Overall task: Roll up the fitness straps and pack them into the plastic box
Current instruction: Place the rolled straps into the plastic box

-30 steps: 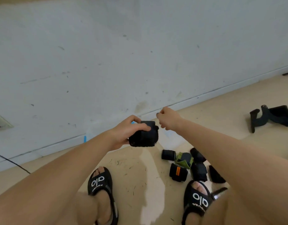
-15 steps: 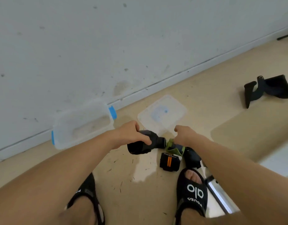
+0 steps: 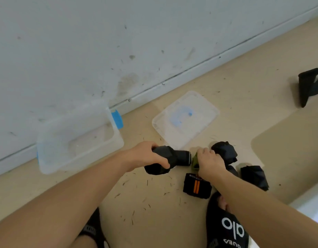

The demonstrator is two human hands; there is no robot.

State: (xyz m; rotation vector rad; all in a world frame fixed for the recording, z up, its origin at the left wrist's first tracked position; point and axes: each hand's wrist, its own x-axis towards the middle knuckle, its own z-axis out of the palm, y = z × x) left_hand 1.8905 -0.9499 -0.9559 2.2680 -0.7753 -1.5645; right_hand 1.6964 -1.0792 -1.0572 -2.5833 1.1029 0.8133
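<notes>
Head view, with the plastic box (image 3: 79, 140) as the reference landmark. The box stands open on the floor against the wall, with a blue latch (image 3: 117, 119) on its right end. Its clear lid (image 3: 186, 119) lies flat on the floor to the right of the box, apart from it.

Your left hand (image 3: 145, 155) is to the lower right of the box, just beside its near right corner. Its fingers are curled around a rolled black strap (image 3: 165, 161), held above the floor.

Your right hand (image 3: 209, 162) is further right of the box, below the lid. Its fingers are bent down onto a green strap (image 3: 195, 161); you cannot tell from this view whether they grip it or only rest on it.

More rolled straps lie on the floor right of the box: an orange-striped strap (image 3: 196, 186) below the right hand, and two black strap rolls (image 3: 224, 152) (image 3: 254, 176) beyond it.

A black sandal (image 3: 226, 228) is at the lower right, well away from the box
</notes>
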